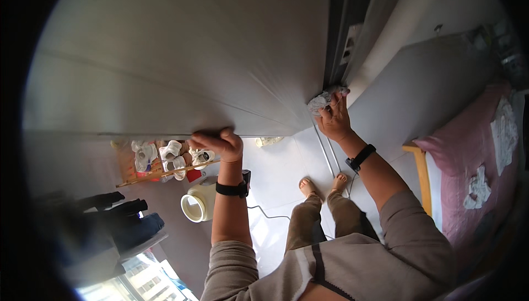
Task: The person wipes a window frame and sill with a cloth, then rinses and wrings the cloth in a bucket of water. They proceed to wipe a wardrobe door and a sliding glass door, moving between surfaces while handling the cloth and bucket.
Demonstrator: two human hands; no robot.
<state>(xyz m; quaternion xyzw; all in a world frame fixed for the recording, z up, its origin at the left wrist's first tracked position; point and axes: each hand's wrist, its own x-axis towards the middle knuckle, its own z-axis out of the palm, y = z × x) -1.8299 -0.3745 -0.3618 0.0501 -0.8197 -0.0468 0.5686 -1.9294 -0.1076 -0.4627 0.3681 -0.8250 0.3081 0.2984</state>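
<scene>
One crumpled white cloth (319, 103) is just right of centre, at the foot of a dark strip (336, 36) that runs to the top of the frame; your right hand (335, 122) pinches it between thumb and fingers. Your left hand (223, 145), left of centre, meets the lower edge of a wide grey panel (165, 53), its fingers close together; I cannot tell whether they grip or only rest. Should the panel swing, it could nip your fingers at either edge, and a slack pinch could let the cloth drop. The metal plate (350, 42), upper right, might snag the cloth if dragged across it. Lower in the frame, a cable (278, 216) crosses the floor (275, 174) near your feet (308, 187); a sideways step with your eyes on your hands could trip you. Left of it stands a pale bucket (208, 196), which a kick could tip, then shoes (172, 149) on a rack (140, 180). Farther out are a pink bed (452, 152) at right and a window (146, 279) at lower left.
</scene>
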